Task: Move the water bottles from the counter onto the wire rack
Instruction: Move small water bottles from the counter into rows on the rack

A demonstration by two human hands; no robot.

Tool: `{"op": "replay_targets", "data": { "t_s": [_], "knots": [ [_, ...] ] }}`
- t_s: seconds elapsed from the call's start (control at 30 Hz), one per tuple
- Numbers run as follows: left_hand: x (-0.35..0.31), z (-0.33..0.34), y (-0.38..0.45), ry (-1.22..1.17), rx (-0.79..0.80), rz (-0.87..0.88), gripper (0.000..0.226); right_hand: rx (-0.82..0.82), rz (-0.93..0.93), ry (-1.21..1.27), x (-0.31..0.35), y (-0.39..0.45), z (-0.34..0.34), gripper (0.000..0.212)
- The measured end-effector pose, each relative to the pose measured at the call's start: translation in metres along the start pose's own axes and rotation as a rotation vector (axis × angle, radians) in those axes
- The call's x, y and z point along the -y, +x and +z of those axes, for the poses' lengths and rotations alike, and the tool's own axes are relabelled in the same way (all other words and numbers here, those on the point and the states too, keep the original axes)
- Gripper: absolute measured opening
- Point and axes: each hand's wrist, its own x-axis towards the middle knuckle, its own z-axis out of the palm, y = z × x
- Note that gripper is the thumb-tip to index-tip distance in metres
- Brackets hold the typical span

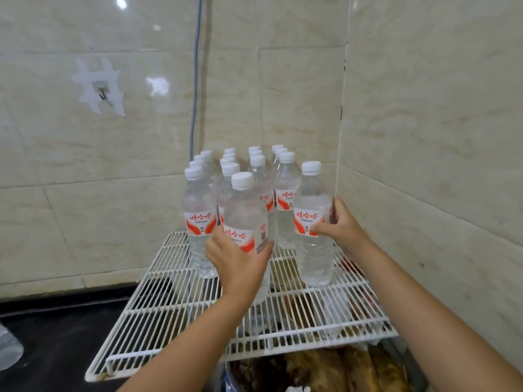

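Note:
A white wire rack (175, 312) lies across containers by the tiled corner. Several clear water bottles with white caps and red-and-white labels stand in rows at its far end (256, 171). My left hand (237, 261) grips one bottle (244, 216) around its middle, at the front of the group, upright over the rack. My right hand (339, 224) grips another bottle (312, 222) at its label, at the right end of the front row; its base sits on the rack wires. Whether the left bottle's base touches the rack is hidden by my hand.
Tiled walls close in behind and to the right. A dark counter (56, 335) lies to the left, with part of another clear bottle (8, 349) at the left edge. Under the rack sit containers of dark food (325, 369).

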Motion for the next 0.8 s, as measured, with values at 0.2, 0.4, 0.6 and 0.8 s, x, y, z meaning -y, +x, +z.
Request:
{"op": "replay_targets", "data": {
  "t_s": [0.2,0.4,0.6,0.8],
  "knots": [
    [0.003,0.007,-0.006,-0.01,-0.036,0.021,0.091,-0.473,-0.155,-0.438,-0.013,-0.015,0.044,0.1],
    [0.011,0.005,0.0,-0.17,-0.002,0.096,0.08,-0.509,-0.135,-0.431,-0.013,-0.01,0.048,0.091],
    [-0.014,0.041,0.006,-0.145,-0.022,0.109,0.077,-0.432,-0.136,-0.198,-0.018,-0.003,0.018,0.084],
    [-0.028,0.076,0.021,-0.231,-0.086,0.034,0.078,-0.31,-0.139,-0.077,-0.025,0.018,0.011,0.081]
  ]
}}
